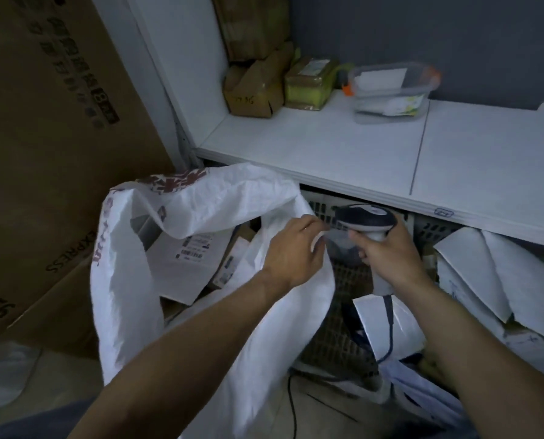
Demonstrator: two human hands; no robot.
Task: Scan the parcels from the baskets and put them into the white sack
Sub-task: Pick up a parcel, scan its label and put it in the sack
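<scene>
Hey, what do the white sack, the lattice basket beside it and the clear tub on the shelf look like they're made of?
White sack: likely woven plastic, matte; it holds stiff, crinkled folds.
Basket: probably moulded plastic, dull finish; regular lattice of holes.
Clear tub: transparent hard plastic, slightly glossy; contents show through its walls.

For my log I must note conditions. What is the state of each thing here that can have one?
sack: open, parcels inside
left hand: grips sack rim
right hand: grips scanner
scanner: held by its handle
clear box: lid on
</scene>
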